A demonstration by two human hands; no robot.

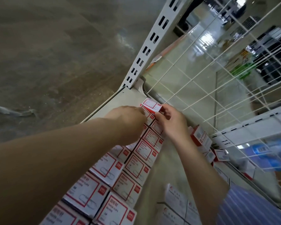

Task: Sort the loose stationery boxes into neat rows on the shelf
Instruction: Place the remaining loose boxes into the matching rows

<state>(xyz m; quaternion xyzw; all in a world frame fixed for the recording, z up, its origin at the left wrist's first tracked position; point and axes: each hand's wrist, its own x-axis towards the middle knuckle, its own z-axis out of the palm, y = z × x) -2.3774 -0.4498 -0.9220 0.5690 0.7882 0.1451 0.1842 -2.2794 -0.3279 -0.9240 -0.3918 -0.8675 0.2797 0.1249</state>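
A small red-and-white box (151,104) sits at the far end of the shelf (113,101), tilted above the two neat rows of boxes (133,161). The right hand (170,122) pinches its near right corner in a thumb-and-finger grip. The left hand (128,116) reaches its left side; its grip is hidden, so I cannot tell. Loose boxes (201,138) lie jumbled to the right against the wire grid (201,88). A slotted post (149,44) rises at the far corner.

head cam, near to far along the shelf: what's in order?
Two neat rows of white red-framed cardboard boxes → left hand and right hand → small red-and-white box they hold → bare cream shelf corner → slotted white metal upright.
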